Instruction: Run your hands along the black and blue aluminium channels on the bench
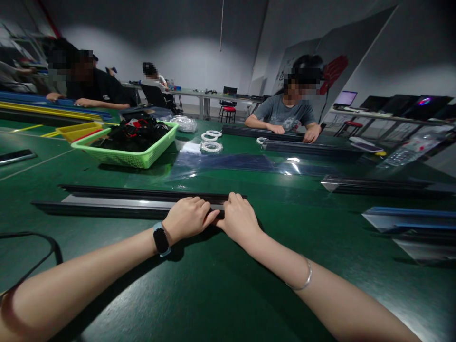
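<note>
A long black metal profile (117, 203) with a silvery inner channel lies crosswise on the green table (171, 294). My left hand (187, 217), with a smartwatch on the wrist, wraps over the profile toward its right end. Right beside it, my right hand (240, 218) grips that end, its fingers curled over the far edge. The two thumbs nearly meet at the near side. Fingertips of both hands are partly hidden behind the profile, and so is anything small under them.
A green basket (149, 159) of black parts stands behind the profile, beside a yellow tray (76, 132). Clear plastic film (245, 164) and tape rolls (211, 147) lie farther back. More profiles (377, 184) are at right, near a bottle (409, 149). Across the table, a person (290, 109) handles another profile.
</note>
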{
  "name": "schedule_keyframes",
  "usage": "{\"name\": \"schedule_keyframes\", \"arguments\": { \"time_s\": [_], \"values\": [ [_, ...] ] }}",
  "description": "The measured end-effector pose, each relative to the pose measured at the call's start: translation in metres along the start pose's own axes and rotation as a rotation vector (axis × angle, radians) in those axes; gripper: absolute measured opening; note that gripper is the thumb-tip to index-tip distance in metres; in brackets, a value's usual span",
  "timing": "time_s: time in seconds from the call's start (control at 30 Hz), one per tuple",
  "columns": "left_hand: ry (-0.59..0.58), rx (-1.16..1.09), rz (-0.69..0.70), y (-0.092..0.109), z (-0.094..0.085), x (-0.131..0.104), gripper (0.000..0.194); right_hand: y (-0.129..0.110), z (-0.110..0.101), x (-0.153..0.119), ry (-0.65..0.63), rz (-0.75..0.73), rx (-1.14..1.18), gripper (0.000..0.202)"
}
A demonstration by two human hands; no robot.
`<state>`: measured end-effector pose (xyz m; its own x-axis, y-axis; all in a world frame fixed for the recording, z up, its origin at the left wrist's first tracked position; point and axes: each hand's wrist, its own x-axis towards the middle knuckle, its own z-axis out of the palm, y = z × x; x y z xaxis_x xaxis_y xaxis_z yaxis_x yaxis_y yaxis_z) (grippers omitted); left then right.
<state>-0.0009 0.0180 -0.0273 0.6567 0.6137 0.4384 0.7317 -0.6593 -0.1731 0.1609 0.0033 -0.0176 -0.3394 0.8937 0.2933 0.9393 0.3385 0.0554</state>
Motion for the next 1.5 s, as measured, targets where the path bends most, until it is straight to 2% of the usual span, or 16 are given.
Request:
{"name": "schedule_keyframes", "arguments": {
  "time_s": [0.4, 0.6, 0.73, 0.87, 0.97, 1.13, 1.33, 1.5],
  "values": [
    [-0.031, 0.035, -0.036, 0.004, -0.003, 0.007, 0.045, -0.002, 0.001, -0.004, 0.02, -0.027, 0.014, 0.034],
    [-0.049, 0.063, -0.06, -0.002, -0.004, 0.001, 0.046, 0.01, -0.003, 0.002, -0.015, -0.228, 0.102, 0.04],
    [-0.031, 0.065, -0.029, -0.005, -0.004, -0.004, 0.038, 0.016, 0.004, 0.006, -0.006, -0.333, 0.16, 0.033],
    [-0.022, 0.005, 0.033, -0.005, -0.004, -0.005, 0.03, 0.014, 0.011, 0.007, 0.027, -0.31, 0.172, 0.03],
    [-0.071, -0.038, 0.098, -0.003, -0.005, -0.003, 0.029, 0.013, 0.012, 0.007, 0.025, -0.309, 0.166, 0.029],
    [-0.125, -0.056, 0.058, 0.0, -0.01, 0.001, 0.034, 0.014, 0.01, 0.007, 0.016, -0.309, 0.155, 0.029],
    [-0.106, -0.054, 0.023, 0.004, -0.01, 0.009, 0.04, 0.019, 0.006, 0.004, 0.044, -0.305, 0.174, 0.02],
    [-0.077, -0.02, 0.035, 0.0, -0.006, 0.004, 0.039, 0.02, 0.009, 0.003, 0.076, -0.372, 0.281, 0.021]
  ]
}}
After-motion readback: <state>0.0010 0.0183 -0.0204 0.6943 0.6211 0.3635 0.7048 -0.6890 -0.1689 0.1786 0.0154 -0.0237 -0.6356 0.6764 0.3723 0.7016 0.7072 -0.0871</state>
